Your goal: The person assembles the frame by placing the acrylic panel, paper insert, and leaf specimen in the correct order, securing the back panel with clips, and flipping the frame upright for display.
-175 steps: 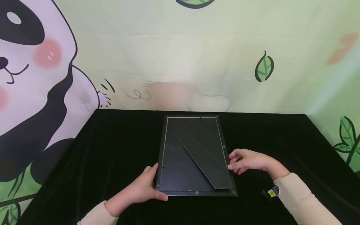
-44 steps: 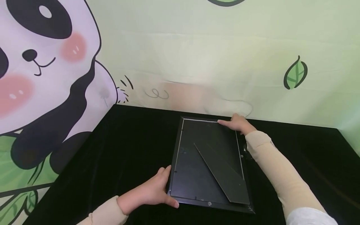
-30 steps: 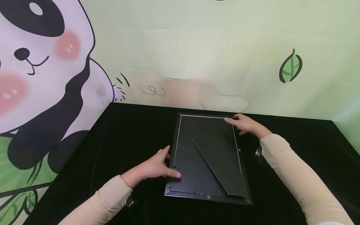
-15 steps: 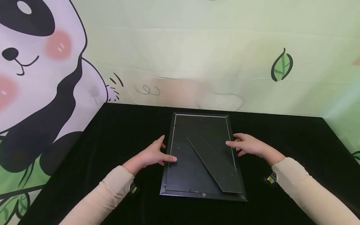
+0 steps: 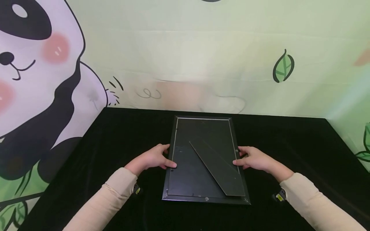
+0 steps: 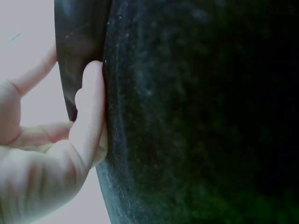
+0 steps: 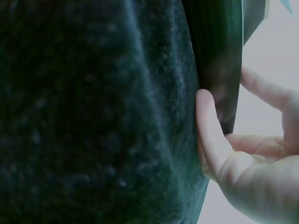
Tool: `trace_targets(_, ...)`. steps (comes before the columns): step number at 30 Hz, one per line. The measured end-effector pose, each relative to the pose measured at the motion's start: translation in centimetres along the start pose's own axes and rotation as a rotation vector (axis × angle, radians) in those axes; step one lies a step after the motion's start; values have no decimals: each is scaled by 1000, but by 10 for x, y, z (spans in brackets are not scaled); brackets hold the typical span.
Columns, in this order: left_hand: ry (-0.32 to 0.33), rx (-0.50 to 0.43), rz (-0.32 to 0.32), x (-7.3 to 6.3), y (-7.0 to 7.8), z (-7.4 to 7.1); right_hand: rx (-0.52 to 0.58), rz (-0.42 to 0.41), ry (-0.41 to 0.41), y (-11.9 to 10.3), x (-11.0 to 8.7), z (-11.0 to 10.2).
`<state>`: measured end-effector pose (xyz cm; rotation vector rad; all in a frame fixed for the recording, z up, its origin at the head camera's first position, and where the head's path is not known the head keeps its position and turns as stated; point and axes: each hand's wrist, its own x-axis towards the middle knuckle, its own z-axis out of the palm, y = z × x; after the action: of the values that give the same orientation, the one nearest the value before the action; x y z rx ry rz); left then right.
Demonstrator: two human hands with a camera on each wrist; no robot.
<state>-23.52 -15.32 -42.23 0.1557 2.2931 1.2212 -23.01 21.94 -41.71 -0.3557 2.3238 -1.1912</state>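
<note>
A dark picture frame (image 5: pixel 185 176) lies back side up on the black cloth, its long sides running away from me. Its easel stand (image 5: pixel 221 171) lies slantwise across the backing, close against it. My left hand (image 5: pixel 154 157) holds the left side of the frame, thumb on top and fingers at the outer edge. Opposite it, my right hand (image 5: pixel 254 159) holds the right side in the same way. The left wrist view shows the frame's side (image 6: pixel 79 51) between thumb and fingers; the right wrist view shows the other side (image 7: pixel 222 70) likewise. The frame's front is hidden.
Black cloth (image 5: pixel 121 128) covers the table. Behind it stands a pale green backdrop (image 5: pixel 185 57) with a printed panda (image 5: pixel 63 96) at the left and leaves at the right. A small dark device with a yellow label (image 5: pixel 280 196) sits at the right wrist.
The right hand has come down from the far right corner to the middle of the right side. The left hand has slid up from the near left corner. The view has turned slightly right.
</note>
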Motion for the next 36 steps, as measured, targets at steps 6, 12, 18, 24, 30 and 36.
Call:
trace_targets(6,-4,-5,12,2,-1,1,4,2,12,3,-1,1)
trace_targets(12,-10,20,9,1,-5,1,37,-21,35,6,0,4)
trace_targets(18,-9,-15,26,-4,-5,0,74,-36,51,5,-4,4)
trace_targets(24,-22,-99,98,-14,0,-2,83,-47,103,-4,-10,1)
trace_targets(30,-67,-182,129,-19,6,-6,18,-70,171,-15,-15,-4)
trace_targets(36,-62,-193,160,-22,18,-16,-32,-112,226,-30,-17,-15)
